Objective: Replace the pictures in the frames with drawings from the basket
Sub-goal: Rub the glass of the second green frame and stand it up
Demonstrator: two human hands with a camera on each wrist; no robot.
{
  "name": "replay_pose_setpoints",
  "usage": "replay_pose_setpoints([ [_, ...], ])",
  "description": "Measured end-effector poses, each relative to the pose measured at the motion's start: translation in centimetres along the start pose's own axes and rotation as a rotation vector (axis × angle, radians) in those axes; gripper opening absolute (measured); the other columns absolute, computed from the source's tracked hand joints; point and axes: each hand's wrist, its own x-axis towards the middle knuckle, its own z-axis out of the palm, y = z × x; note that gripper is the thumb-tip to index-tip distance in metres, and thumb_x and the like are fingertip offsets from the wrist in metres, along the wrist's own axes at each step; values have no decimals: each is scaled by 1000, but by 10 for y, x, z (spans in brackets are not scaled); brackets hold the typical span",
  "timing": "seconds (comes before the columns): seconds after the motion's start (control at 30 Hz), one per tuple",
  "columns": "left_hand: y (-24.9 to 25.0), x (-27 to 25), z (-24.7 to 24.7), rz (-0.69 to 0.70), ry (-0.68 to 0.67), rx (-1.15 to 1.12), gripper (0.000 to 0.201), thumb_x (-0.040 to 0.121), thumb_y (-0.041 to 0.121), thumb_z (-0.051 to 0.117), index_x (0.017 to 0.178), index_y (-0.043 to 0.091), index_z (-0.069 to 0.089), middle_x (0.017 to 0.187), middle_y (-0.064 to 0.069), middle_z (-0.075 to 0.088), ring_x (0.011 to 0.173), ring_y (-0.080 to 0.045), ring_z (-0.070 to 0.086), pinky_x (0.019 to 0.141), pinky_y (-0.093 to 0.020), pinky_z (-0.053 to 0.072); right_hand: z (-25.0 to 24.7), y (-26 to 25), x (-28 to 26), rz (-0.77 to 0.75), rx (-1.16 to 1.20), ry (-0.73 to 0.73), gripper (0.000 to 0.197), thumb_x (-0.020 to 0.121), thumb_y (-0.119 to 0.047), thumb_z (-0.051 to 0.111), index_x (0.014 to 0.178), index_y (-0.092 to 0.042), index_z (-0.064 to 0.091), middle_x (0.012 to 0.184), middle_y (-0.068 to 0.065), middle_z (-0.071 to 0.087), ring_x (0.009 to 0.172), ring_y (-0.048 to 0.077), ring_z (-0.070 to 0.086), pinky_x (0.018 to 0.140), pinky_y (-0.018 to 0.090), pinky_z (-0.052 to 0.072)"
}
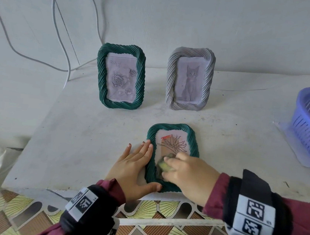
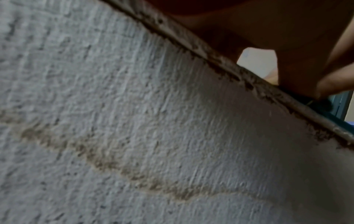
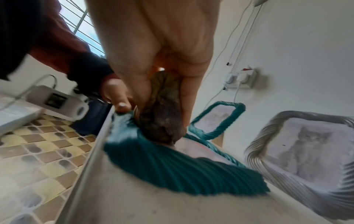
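Frame (image 1: 171,156) lies flat between both hands.

White cables (image 1: 54,19) down the wall — perhaps a socket (image 3: 240,78).

The head camera looked forward and down from above the desk (image 1: 83,132), taking in both hands and the wall behind. The left wrist camera sat almost against the desk's front face, looking up along its edge, blurred. The right wrist camera looked from low and close past the grip, sharing with the head view the flat green frame (image 3: 172,169) and the grey cat frame (image 3: 298,163).
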Motion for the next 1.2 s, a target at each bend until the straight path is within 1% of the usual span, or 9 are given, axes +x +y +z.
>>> replay_pose_setpoints([
  [0.17,-1,0,1,6,6,-11,110,49,94,3,135,29,-20,149,12,-15,129,6,-26,103,-16,-28,-8,16,0,147,34,-67,37,95,-7,37,129,-13,50,138,9,45,116,27,41,92,37,45],
  [0.4,-1,0,3,7,19,-22,111,52,94,13,136,28,-18,150,11,-12,134,2,-20,106,-19,-25,-3,-4,3,154,-11,-57,38,92,1,36,126,-6,51,139,14,40,119,31,38,89,40,46],
  [0.5,-2,0,3,8,26,-28,111,50,94,5,137,28,-17,149,11,-12,136,-1,-18,106,-18,-25,-6,-3,-8,82,-5,36,35,84,-4,57,116,-15,62,133,15,50,109,31,49,78,36,51],
  [0.6,-3,0,4,15,32,-33,111,51,94,5,137,28,-16,150,11,-11,136,-1,-18,108,-20,-23,-4,16,-2,162,62,-59,40,90,-7,49,128,-18,52,141,5,42,117,27,40,92,38,46],
  [0.7,-3,0,5,15,43,-46,110,53,94,8,138,28,-14,150,10,-9,135,1,-17,110,-22,-20,-8,21,15,216,15,-30,39,91,-6,46,129,-15,51,139,5,43,118,27,39,93,37,43],
  [0.77,-1,0,3,8,33,-21,111,52,94,14,137,29,-16,150,11,-11,134,2,-20,109,-21,-21,-1,13,16,174,24,13,36,94,-5,40,125,-12,54,135,9,47,114,29,42,88,37,45],
  [0.9,2,-1,2,-12,31,-16,103,57,83,20,136,28,-19,150,11,-14,133,2,-22,108,-20,-22,4,-2,-4,64,-9,75,23,69,-6,75,90,-16,73,104,11,68,81,25,58,51,32,55],
  [1.03,-1,-1,2,6,31,-24,112,52,94,14,138,29,-17,150,12,-13,130,7,-24,108,-19,-23,-2,17,-3,43,32,-56,33,94,-10,45,123,-19,57,136,5,49,105,24,47,84,33,46],
  [1.2,-1,0,3,6,26,-29,109,52,92,6,138,30,-16,150,11,-13,131,6,-22,108,-20,-23,-7,51,27,217,112,2,30,95,-13,44,121,-20,58,128,2,57,111,21,52,98,33,43],
])
